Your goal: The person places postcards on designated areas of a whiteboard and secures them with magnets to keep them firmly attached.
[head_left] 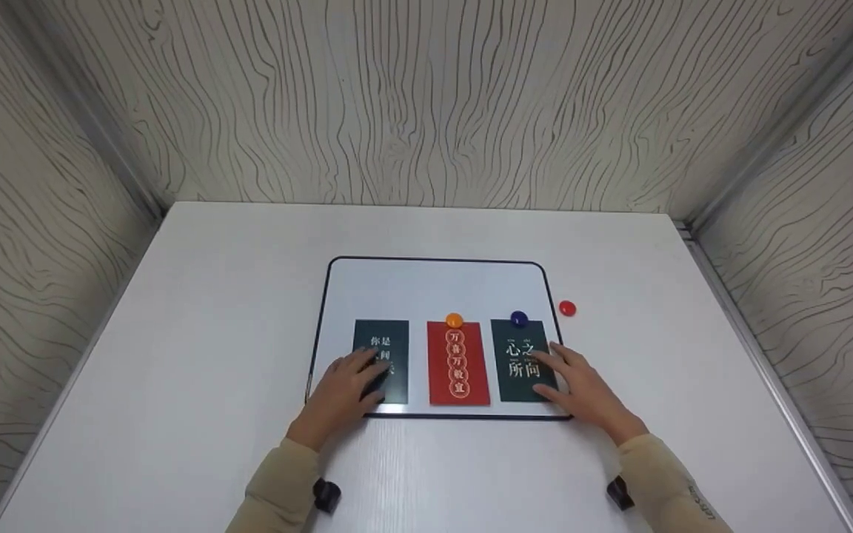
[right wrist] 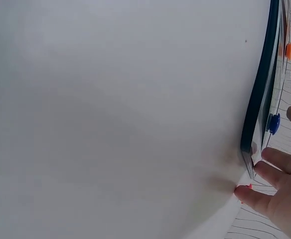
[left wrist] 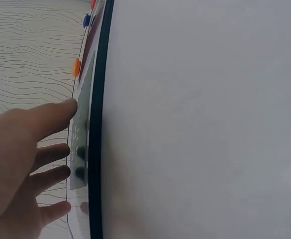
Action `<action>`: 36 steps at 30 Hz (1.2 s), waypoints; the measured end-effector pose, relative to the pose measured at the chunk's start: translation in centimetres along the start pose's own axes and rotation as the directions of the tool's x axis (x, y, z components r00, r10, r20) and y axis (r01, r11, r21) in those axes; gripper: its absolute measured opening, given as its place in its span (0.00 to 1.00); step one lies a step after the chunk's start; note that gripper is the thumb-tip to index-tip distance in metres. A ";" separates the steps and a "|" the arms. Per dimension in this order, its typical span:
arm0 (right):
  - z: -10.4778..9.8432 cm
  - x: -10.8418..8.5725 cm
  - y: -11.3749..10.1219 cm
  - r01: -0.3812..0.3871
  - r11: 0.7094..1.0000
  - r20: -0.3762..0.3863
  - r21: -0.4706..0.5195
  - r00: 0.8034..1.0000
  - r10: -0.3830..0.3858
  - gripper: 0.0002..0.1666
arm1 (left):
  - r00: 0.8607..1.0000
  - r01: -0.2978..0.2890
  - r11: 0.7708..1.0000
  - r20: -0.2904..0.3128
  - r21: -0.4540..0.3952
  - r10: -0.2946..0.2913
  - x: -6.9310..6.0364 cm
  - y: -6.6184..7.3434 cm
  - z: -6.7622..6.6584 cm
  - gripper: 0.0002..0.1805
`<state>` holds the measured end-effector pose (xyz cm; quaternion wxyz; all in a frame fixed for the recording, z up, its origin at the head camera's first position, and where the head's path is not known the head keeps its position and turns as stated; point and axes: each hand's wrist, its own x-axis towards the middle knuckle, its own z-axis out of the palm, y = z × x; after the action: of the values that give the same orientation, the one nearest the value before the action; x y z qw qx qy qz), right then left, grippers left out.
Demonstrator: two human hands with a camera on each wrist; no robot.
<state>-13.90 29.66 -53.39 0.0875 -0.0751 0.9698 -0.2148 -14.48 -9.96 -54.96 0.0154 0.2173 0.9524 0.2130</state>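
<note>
A whiteboard [head_left: 434,289] with a dark rim lies on the table, bearing three upright cards side by side. My left hand [head_left: 341,389], fingers spread, lies over the lower left of a dark green card [head_left: 398,381], partly hiding its lettering. In the left wrist view, the fingertips of that hand [left wrist: 16,159] appear just above the card. In the middle is a red card [head_left: 458,363] with an orange magnet [head_left: 454,320] on its top edge. A blue magnet [head_left: 519,319] sits atop the right dark green card [head_left: 512,389]; my right hand [head_left: 582,385] spreads over its right side and the board's rim.
A red magnet [head_left: 567,308] lies on the white table [head_left: 212,311], just right of the board. Wood-grain patterned walls [head_left: 397,104] enclose the table at the back and both sides. A small black object [head_left: 327,496] shows beside the left sleeve, another [head_left: 620,493] beside the right.
</note>
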 end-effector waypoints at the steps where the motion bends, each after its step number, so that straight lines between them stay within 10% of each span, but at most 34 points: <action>1: 0.0 0.1 0.0 -0.004 1.000 -0.007 -0.001 1.000 0.004 0.35 | 1.000 0.005 1.000 0.021 -0.002 -0.005 0.0 0.0 0.0 0.25; 36: -0.5 2.5 1.8 -0.131 0.983 -0.197 0.132 0.968 0.155 0.29 | 0.990 0.038 0.999 0.135 -0.020 -0.035 -0.4 -0.2 0.5 0.26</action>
<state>-16.63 31.00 -54.07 0.0060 0.0231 0.9622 -0.2715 -14.16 -10.08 -55.51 0.0861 0.2137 0.9506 0.2082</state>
